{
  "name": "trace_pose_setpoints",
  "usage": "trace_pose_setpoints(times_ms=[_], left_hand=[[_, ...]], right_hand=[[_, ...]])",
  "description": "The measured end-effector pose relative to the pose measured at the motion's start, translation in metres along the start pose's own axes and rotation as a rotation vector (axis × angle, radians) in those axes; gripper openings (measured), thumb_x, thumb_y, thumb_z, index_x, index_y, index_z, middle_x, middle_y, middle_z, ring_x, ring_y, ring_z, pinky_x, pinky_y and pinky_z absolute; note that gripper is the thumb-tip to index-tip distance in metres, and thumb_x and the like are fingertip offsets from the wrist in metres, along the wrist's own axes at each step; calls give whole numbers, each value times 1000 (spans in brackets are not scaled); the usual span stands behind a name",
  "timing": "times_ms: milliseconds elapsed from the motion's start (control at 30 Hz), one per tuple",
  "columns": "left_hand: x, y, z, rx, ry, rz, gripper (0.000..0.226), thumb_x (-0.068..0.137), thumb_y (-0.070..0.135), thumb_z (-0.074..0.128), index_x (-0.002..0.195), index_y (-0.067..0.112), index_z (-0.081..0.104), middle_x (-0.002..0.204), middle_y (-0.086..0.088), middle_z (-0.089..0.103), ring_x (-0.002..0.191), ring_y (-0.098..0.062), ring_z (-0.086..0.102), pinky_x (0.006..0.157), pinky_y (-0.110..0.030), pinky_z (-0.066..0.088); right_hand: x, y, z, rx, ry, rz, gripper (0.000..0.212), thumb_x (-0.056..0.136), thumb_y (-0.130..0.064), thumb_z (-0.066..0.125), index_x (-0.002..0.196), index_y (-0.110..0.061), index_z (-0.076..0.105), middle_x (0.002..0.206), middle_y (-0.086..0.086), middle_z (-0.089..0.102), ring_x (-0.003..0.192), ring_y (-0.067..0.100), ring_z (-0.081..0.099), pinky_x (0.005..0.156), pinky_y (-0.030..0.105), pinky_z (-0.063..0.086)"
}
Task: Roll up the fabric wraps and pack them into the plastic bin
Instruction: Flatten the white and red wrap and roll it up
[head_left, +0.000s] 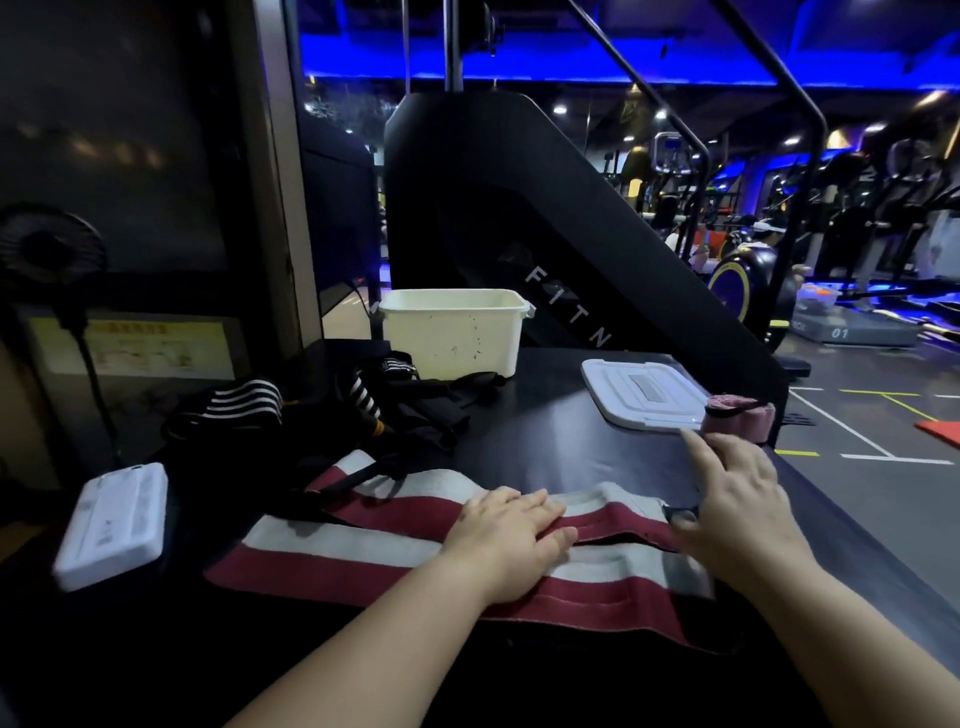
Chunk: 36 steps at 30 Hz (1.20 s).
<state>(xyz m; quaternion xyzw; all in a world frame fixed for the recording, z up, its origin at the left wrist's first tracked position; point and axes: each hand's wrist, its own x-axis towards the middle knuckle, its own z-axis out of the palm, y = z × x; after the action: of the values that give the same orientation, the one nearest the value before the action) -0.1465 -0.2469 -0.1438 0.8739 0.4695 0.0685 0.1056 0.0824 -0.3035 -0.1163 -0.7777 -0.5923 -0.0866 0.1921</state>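
Red-and-white striped wrap (363, 551) is laid out flat across the near side of the black table (545, 431), running left to right. Left hand (511, 535) is down on its middle, palm flat, fingers (540, 506) straight and together, pressing the cloth and gripping nothing. Right hand (737, 499) is over the wrap's right end, its fingers spread wide and loose, nothing held; whether it touches the cloth I can't tell. Further back on the table, the cream plastic bin (452, 338) stands open, well apart from both hands. A white lid (641, 395) lies flat to its right, and a rolled pink wrap (737, 415) sits against the lid's near right corner. Left of the bin lies a heap of black wraps with white stripes (244, 402). At the left edge sits a white box (111, 525), and behind it a small black fan (49, 249).
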Motion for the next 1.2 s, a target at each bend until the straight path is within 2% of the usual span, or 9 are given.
trace_pose_setpoints(times_ms=[100, 200, 300, 467, 567, 667, 867, 1033, 1200], left_hand=[[0, 0, -1, -33, 27, -4, 48, 103, 50, 23, 148, 39, 35, 159, 16, 24, 145, -13, 19, 118, -38, 8], [-2, 0, -1, 17, 21, -19, 45, 104, 45, 22, 148, 41, 34, 159, 18, 23, 147, -14, 18, 119, -51, 0], [-2, 1, -2, 18, 1, -46, 45, 103, 47, 23, 148, 44, 31, 159, 19, 21, 148, -16, 15, 116, -57, 6], [-6, -12, -7, -68, 59, -90, 51, 103, 47, 31, 150, 29, 35, 160, 8, 24, 148, -17, 17, 121, -38, 11], [-10, -26, -10, -137, 83, -138, 52, 103, 41, 33, 152, 23, 32, 161, 7, 23, 148, -14, 15, 120, -31, 11], [-17, -32, -10, -74, 72, -173, 52, 103, 44, 31, 152, 27, 31, 160, 10, 23, 148, -16, 14, 119, -34, 10], [-24, -49, -13, -55, 33, -250, 55, 99, 58, 26, 152, 40, 25, 161, 16, 18, 151, -21, 2, 120, -43, 7], [-29, -70, -16, -1, 30, -310, 55, 100, 59, 22, 152, 41, 22, 161, 18, 15, 150, -17, 5, 119, -44, 5], [-40, -100, -29, 3, 21, -412, 56, 100, 58, 23, 153, 41, 21, 162, 18, 11, 148, -23, 18, 117, -42, 15]], right_hand=[[-7, -31, 3, 87, 6, -316, 71, 88, -48, 58, 150, -23, 33, 156, -1, 30, 149, 15, 9, 118, 24, 4], [-18, -47, 19, 95, -251, -302, 118, 58, -99, 15, 152, -29, 29, 161, -6, 19, 150, 13, 1, 121, 34, 2], [-18, -41, 30, 65, -403, -222, 125, 45, -97, -1, 153, -36, 17, 163, -11, 6, 150, 12, -2, 121, 41, -2], [-17, -38, 35, 5, -426, -245, 110, 60, -98, 8, 152, -38, 20, 162, -14, 13, 150, 9, 3, 121, 43, -1], [-16, -38, 36, -18, -417, -258, 143, 30, -102, -16, 152, -38, 23, 159, -16, 19, 150, 9, 5, 121, 44, 0], [-14, -38, 36, 14, -396, -282, 146, 31, -103, -15, 151, -33, 30, 159, -16, 20, 150, 9, 0, 122, 40, 1], [-18, -38, 33, 25, -420, -285, 82, 84, -78, 33, 150, -30, 31, 164, -10, 2, 150, 14, 4, 120, 33, 6], [-15, -36, 36, 13, -416, -303, 134, 40, -101, -10, 149, -33, 30, 160, -14, 20, 149, 5, 7, 119, 30, 5], [-15, -37, 35, -26, -410, -319, 117, 55, -96, 0, 152, -34, 22, 161, -14, 17, 149, 5, 7, 118, 28, 4]])
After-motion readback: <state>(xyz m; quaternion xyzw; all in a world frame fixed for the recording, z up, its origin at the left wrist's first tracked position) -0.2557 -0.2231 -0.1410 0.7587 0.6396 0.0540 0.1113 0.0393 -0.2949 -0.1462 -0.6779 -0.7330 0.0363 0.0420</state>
